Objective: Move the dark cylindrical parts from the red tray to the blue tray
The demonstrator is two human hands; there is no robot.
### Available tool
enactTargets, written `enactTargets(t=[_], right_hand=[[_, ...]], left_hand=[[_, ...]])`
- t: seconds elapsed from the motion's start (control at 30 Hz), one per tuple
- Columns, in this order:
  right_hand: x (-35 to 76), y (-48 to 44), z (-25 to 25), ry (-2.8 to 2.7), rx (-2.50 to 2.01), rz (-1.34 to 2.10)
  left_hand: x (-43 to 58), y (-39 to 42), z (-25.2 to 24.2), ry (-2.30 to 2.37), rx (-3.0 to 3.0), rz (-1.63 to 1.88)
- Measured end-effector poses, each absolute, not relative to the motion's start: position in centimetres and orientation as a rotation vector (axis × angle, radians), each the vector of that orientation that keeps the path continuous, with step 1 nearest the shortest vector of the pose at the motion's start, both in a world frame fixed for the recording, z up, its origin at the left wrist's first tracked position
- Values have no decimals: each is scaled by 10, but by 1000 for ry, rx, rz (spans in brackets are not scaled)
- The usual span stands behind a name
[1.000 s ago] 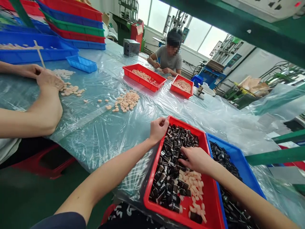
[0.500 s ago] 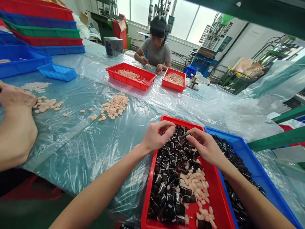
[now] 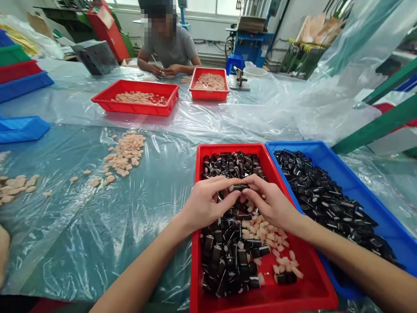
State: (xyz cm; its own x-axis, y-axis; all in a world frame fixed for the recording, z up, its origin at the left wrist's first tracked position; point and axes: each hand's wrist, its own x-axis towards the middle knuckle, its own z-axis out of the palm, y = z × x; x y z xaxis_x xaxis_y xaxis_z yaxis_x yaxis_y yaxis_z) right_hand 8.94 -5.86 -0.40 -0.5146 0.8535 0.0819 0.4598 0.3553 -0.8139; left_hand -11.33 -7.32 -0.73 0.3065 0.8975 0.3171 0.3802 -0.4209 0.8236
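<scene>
left hand (image 3: pixel 208 204) and right hand (image 3: pixel 270 204) nearly meet low over the red tray (image 3: pixel 228 147), the right pinching a black piece (image 3: pixel 239 188); the blue tray (image 3: pixel 325 150) sits against the tray's right edge.

On the worktop (image 3: pixel 97 243), a near tray (image 3: pixel 228 148) sits just beside a second tray (image 3: pixel 293 144) on its right, both holding small parts (image 3: pixel 325 200). The left hand (image 3: pixel 206 204) and right hand (image 3: pixel 272 206) meet above the near tray. A loose pile (image 3: pixel 125 152) lies to its left. Beyond stand a far tray (image 3: pixel 135 111) and a smaller far tray (image 3: pixel 208 98), with a person (image 3: pixel 169 48) behind them.
</scene>
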Motion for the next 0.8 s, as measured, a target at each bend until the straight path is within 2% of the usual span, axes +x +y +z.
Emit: enactTargets(t=[0.2, 0.53, 0.8], right_hand=[[98, -44, -11, -2474, -1138, 476], [97, -44, -9, -2531, -1131, 363], [97, -45, -5, -2596, -1014, 119]], left_hand=[[-113, -70, -12, 1200, 1884, 1085], [-115, -67, -5, 1186, 1561, 1016], [-120, -62, -4, 1175, 1402, 979]])
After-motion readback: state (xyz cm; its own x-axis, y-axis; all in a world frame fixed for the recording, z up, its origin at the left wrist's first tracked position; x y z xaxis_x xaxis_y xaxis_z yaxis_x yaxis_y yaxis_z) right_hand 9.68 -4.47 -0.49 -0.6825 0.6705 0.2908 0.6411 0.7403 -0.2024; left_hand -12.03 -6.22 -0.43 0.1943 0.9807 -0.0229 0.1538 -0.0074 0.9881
